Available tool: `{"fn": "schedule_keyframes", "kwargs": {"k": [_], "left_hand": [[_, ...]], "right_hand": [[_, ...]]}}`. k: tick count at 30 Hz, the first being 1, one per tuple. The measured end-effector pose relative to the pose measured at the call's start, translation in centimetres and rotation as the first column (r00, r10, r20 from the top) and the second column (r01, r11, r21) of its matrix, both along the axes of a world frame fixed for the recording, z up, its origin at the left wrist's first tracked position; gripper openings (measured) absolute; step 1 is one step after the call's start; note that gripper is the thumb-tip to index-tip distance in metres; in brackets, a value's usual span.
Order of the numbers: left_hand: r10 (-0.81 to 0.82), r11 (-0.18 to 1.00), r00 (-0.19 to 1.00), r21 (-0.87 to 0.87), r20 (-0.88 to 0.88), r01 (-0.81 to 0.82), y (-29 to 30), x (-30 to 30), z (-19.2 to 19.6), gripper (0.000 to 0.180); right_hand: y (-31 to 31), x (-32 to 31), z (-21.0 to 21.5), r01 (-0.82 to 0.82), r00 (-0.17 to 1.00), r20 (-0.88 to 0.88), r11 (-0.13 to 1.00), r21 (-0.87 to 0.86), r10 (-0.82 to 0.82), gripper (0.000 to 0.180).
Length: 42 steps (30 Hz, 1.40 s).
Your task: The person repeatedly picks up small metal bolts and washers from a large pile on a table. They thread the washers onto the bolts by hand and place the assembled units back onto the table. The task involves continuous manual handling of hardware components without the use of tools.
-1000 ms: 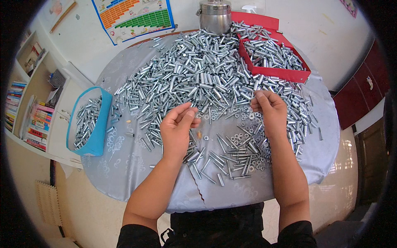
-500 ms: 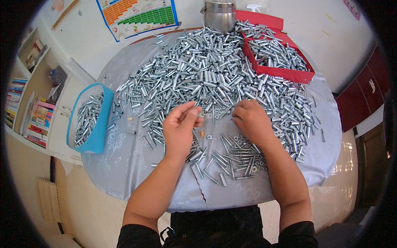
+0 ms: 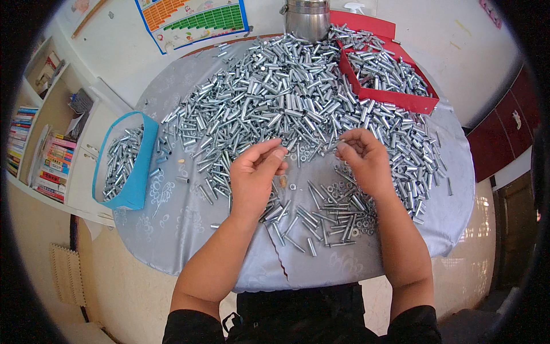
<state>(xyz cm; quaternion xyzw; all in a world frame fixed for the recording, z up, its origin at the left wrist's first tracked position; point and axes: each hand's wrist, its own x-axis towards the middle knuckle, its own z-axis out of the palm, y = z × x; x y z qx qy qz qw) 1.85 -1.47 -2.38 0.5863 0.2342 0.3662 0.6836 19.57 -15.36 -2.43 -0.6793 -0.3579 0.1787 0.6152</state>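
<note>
A large heap of silver metal bolts and sleeves (image 3: 263, 92) covers the far half of the table. My left hand (image 3: 255, 172) is raised at the heap's near edge, thumb and fingers pinched; what lies between the tips is too small to make out. Opposite it, my right hand (image 3: 369, 163) is also closed in a pinch, with a small metallic bit at the fingertips that I cannot name. Between the hands lie loose nuts and washers (image 3: 305, 153). Closer to me, a single nut (image 3: 293, 187) sits near a small pile of bolts (image 3: 341, 221).
A blue fabric bin (image 3: 136, 186) of metal sleeves stands at left. An open red box (image 3: 395, 102) full of metal parts is at the far right, beside a steel canister (image 3: 307, 20). The round table has a grey cloth (image 3: 183, 241). Bookshelves (image 3: 57, 126) line the left wall.
My right hand has moved slightly right, its fingers turning from downward over the parts to a raised pinch. My left hand stays almost in place. The whole view has shifted slightly.
</note>
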Motion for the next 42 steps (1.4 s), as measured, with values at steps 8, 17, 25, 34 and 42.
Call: {"fn": "schedule_keyframes", "kwargs": {"k": [8,17,25,34,42], "left_hand": [[-0.329,0.942,0.941,-0.103,-0.076,0.320,-1.0,0.0,0.3,0.024],[-0.197,0.976,0.980,-0.103,-0.040,0.192,-0.7,0.1,-0.2,0.017],[-0.204,0.972,0.978,-0.127,-0.031,0.199,-0.9,0.2,-0.1,0.018],[-0.219,0.965,0.975,-0.155,-0.032,0.212,-0.7,0.2,-0.2,0.017],[-0.200,0.966,0.979,-0.172,-0.031,0.192,-0.6,0.1,-0.1,0.017]], "right_hand": [[-0.8,-0.6,1.6,-0.307,0.889,-0.297,0.935,0.174,0.348,0.008],[-3.6,0.7,4.4,-0.261,0.819,0.345,0.833,-0.488,0.458,0.018],[-5.0,0.9,4.9,-0.089,0.676,0.394,0.600,-0.795,0.622,0.026],[-2.4,0.0,2.9,-0.240,0.970,-0.069,0.963,-0.120,0.233,0.016],[-0.6,-0.7,1.3,-0.164,0.921,-0.333,0.976,0.145,0.204,0.016]]}}
